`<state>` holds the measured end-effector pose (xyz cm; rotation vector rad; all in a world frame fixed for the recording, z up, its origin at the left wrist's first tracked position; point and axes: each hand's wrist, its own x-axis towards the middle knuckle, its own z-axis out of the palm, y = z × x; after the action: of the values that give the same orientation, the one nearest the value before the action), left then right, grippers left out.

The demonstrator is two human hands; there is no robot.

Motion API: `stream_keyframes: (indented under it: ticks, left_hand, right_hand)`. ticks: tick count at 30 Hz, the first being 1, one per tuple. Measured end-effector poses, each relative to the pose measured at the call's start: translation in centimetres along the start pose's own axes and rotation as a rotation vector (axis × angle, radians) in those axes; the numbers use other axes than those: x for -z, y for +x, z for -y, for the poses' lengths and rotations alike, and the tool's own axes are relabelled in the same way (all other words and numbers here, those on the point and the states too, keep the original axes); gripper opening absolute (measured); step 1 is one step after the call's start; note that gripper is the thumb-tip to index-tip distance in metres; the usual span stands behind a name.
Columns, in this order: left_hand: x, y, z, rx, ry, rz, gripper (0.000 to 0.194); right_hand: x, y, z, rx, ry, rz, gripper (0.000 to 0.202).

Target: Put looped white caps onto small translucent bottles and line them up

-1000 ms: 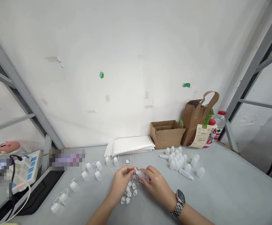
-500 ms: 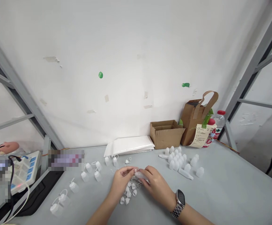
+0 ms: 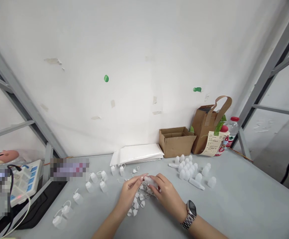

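In front of me, my right hand [image 3: 168, 193] is closed around a small translucent plastic bottle [image 3: 151, 181], which lies roughly sideways in the fingers. The fingertips of my left hand [image 3: 130, 191] pinch at the bottle's left end; what exactly is between them is hidden. Under both hands is a loose pile of white caps [image 3: 135, 205] with ring straps, partly covered by the fingers. A cluster of bare translucent bottles [image 3: 187, 167] stands to the right of my right hand. Several capped bottles [image 3: 103, 186] are spread out to the left.
A cardboard box [image 3: 176, 146], a brown paper bag [image 3: 201, 129] and a drink bottle [image 3: 232, 127] stand at the back right. White mailer envelopes [image 3: 136, 154] lie by the wall. A power strip [image 3: 32, 181] with cables is at far left.
The left fingers have straightened somewhat at the bottle's end, and the bottle has tilted and risen slightly. Both hands stay over the caps. The view has shifted a little.
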<state>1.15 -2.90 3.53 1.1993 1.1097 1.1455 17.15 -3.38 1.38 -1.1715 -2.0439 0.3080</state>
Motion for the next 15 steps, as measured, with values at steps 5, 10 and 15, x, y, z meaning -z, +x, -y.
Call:
stream_keyframes:
  ticks: [5,10,15]
  left_hand:
    - [-0.3,-0.4,-0.5,-0.062,0.026,0.026,0.026]
    - [-0.3,-0.6,-0.4,0.032,-0.127,0.052,0.038]
    - [-0.6,-0.6,-0.1,0.066,-0.32,0.079,0.023]
  right_hand:
    - [-0.2,-0.1,0.2,-0.069,0.102,0.015,0.023]
    - [0.0,0.4,0.9,-0.244,0.309,0.058,0.016]
    - [-0.2,0.9,1.3,-0.417,0.64,0.093,0.014]
